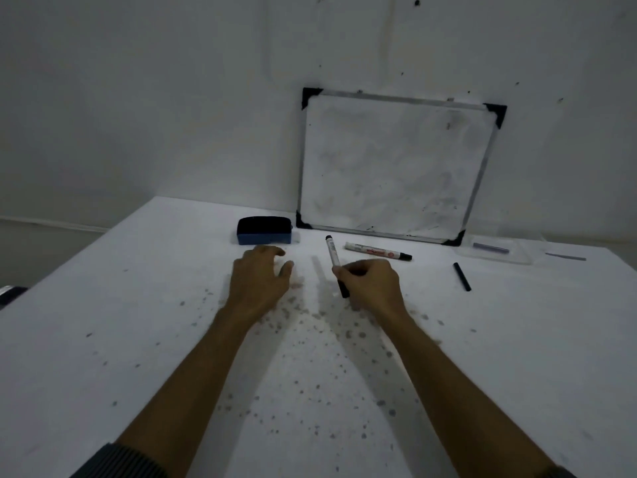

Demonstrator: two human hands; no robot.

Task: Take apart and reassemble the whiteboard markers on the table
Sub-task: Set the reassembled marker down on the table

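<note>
My right hand [370,284] grips a white whiteboard marker [333,255] near its black lower end, with the barrel slanting up and away from me. A second white marker with red print and a black cap [377,251] lies on the table just behind that hand. To the right, a loose black piece, maybe a cap [462,276], lies alone on the table. My left hand [260,279] hovers palm down over the table with fingers spread, holding nothing, just in front of the eraser.
A blue and black eraser [264,230] sits behind my left hand. A small framed whiteboard [396,167] leans on the wall at the table's back. A clear plastic case [493,251] lies at the far right. Grey ink specks dot the white table [138,305].
</note>
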